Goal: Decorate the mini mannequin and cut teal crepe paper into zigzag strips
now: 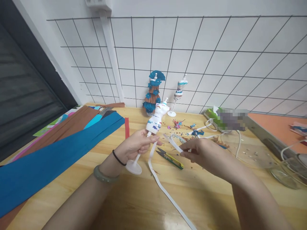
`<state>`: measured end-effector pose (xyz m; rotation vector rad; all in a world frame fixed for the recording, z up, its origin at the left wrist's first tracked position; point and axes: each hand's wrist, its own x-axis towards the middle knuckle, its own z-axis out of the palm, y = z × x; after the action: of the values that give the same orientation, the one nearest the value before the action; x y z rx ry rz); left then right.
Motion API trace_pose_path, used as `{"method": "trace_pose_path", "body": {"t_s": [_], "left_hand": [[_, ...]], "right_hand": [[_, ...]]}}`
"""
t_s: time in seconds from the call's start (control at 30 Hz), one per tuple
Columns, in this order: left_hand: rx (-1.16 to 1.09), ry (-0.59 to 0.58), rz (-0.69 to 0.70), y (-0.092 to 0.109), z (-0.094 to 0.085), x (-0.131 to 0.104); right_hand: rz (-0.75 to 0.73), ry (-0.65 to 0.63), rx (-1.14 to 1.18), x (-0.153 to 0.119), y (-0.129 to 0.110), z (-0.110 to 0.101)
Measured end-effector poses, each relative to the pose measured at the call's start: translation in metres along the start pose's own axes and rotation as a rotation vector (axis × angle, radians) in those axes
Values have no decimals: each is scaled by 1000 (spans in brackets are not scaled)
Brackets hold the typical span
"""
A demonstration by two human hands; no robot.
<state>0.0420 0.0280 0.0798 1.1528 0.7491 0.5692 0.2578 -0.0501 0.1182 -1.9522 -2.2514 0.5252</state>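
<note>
My left hand [137, 145] is closed around the thin stand of a small white mannequin [158, 116] with blue, purple and red patches, which leans to the right. A white ribbon [165, 188] hangs from beside my left fingertips and runs down over the table to the lower edge. My right hand [201, 148] pinches a white strip [173, 143] between thumb and fingers, its free end pointing toward the mannequin. Whether the strip and the ribbon are one piece, I cannot tell. Yellow-green thread snips [170, 158] lie on the table between my hands.
Behind stand a mannequin dressed in blue and brown crepe paper [153, 92] and a patterned mannequin [178, 92]. Blue crepe paper [64, 153] and brown sheets [62, 131] lie at left. Paper scraps [177, 124] litter the middle; a glass jar [285, 172] and an orange surface [271, 127] are at right.
</note>
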Motion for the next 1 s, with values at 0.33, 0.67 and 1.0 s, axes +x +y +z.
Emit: {"method": "trace_pose_path", "body": {"t_s": [0.33,0.67,1.0], "left_hand": [[-78,5,4,-3,2,2],[-66,26,-48,2,-5,2],[140,198,-38,-21,0,16]], "right_hand": [[19,20,112,-1,-3,0],[98,110,57,7,-2,6],[189,256,-229,46,13,52]]}}
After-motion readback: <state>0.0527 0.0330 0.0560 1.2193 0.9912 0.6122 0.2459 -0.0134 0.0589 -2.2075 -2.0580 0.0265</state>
